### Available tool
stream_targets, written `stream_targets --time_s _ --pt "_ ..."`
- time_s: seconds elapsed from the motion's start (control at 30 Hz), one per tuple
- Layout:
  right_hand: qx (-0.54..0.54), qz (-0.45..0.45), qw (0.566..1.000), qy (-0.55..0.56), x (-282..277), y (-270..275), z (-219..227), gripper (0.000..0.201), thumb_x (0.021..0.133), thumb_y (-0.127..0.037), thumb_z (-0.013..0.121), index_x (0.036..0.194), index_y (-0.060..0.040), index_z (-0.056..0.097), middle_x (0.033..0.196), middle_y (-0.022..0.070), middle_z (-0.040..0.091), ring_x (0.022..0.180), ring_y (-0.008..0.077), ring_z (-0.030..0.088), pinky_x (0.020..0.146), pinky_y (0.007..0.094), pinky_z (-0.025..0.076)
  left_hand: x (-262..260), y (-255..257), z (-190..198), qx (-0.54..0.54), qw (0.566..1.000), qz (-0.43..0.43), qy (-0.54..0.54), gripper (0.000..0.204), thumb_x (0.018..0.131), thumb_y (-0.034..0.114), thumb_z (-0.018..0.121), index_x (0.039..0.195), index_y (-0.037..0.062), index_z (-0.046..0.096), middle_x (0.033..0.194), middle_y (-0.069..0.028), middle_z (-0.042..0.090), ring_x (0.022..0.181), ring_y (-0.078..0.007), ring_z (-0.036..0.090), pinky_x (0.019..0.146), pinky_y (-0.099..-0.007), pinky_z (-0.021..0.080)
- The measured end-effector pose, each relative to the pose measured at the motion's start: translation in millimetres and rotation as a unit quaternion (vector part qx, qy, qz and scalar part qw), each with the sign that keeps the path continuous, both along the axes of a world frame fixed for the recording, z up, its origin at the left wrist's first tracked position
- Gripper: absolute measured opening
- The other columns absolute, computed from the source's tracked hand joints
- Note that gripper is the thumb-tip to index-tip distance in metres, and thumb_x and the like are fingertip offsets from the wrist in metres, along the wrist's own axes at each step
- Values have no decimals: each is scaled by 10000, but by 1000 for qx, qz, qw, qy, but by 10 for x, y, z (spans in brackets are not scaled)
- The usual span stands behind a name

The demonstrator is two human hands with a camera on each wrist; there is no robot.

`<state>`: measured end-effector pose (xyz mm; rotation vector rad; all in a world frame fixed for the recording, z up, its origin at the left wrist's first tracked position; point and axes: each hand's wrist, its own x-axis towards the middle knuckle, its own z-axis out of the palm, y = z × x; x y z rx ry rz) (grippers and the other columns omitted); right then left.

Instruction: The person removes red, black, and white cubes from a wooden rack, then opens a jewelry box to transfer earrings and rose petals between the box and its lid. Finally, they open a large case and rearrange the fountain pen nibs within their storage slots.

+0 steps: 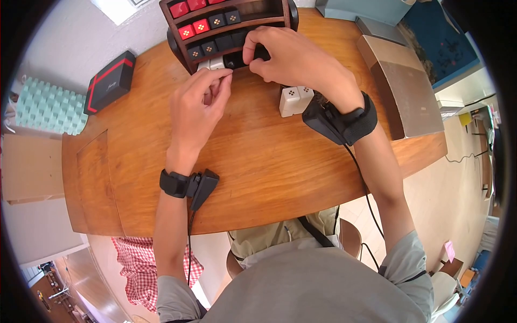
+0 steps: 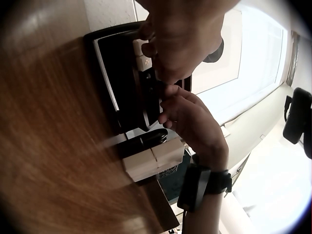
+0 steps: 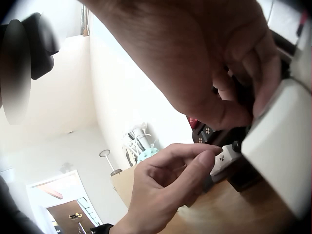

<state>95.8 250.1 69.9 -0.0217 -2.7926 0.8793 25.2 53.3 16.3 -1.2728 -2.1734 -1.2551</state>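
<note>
A dark wooden rack (image 1: 258, 23) at the table's far edge holds rows of keycap-shaped blocks: red blocks (image 1: 186, 32) above, black blocks (image 1: 209, 49) lower and white blocks (image 1: 216, 63) at the bottom. My right hand (image 1: 299, 58) reaches into the lower right of the rack, thumb and index finger curled about a black block mostly hidden by them. At the bottom row's front is my left hand (image 1: 199, 99), thumb and index tips together, other fingers loosely curled, nothing visible in it. A black block (image 1: 234, 60) sits just past its fingertips, beside the white ones.
White blocks (image 1: 295, 100) stand on the wooden table (image 1: 258, 167) below my right wrist. A cardboard box (image 1: 401, 89) lines the right side. At the left are a black box with red ribbon (image 1: 110, 82) and a mint-green bumpy object (image 1: 51, 105).
</note>
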Motion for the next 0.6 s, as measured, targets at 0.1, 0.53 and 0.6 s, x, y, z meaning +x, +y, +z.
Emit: stream_targets --time_s 0.1,0.53,0.6 --pt "-1 28 999 32 -13 68 -82 131 877 -95 658 984 -19 672 865 115 714 677 213 700 678 355 553 0 -5 9 -6 1000 0 -3 96 895 21 746 990 29 738 729 -76 603 578 -161 528 524 -290 412" --pt "-31 -59 991 -112 519 340 628 214 848 -139 785 1019 -21 736 919 110 720 838 216 704 733 317 552 415 209 154 -81 982 -118 -120 248 909 185 772 1127 77 721 797 -13 544 599 -137 505 557 -298 420" --pt "-23 -24 996 -84 501 429 424 201 822 -172 794 972 -46 749 856 76 710 787 182 693 703 299 548 473 283 133 -93 982 -116 -118 247 909 190 772 1125 82 721 799 -14 536 603 -143 509 564 -306 425"
